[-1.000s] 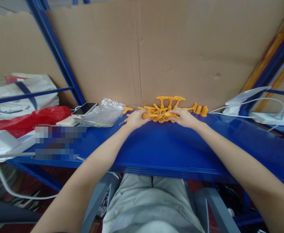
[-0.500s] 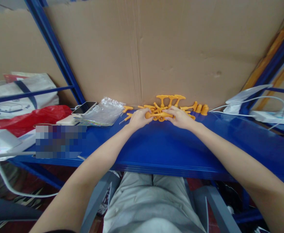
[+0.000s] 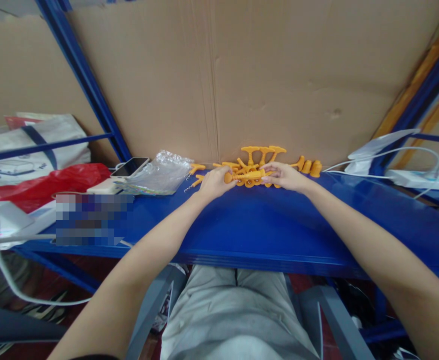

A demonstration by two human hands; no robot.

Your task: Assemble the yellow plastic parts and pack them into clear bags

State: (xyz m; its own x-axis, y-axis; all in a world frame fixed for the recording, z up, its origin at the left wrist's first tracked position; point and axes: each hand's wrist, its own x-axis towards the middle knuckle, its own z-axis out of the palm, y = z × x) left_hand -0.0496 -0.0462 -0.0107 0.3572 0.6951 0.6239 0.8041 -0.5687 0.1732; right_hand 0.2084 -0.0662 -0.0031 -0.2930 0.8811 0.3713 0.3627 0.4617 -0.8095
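Observation:
A yellow-orange plastic corkscrew (image 3: 248,175) lies level between my two hands. My left hand (image 3: 216,183) is closed around its left end, where a rounded knob shows past the thumb. At the other end, my right hand (image 3: 284,177) has its fingers and thumb closed on the tip. Just behind and below are several more yellow corkscrew parts (image 3: 250,183), heaped and partly hidden. Beside my left hand lie two T-handled corkscrew pieces (image 3: 194,183) with bare metal spirals. Several T-handled corkscrews (image 3: 263,152) stand upright at the back.
Two yellow caps (image 3: 316,169) stand at the right on the blue table (image 3: 242,225). To the left are a clear plastic bag (image 3: 162,175), a phone (image 3: 131,167) and a red bag (image 3: 72,180). Cardboard (image 3: 279,75) walls the back; white cables (image 3: 384,155) run at the right.
My right hand has slid to the right along the corkscrew, baring more of its body. My left hand has stayed almost still on the left end.

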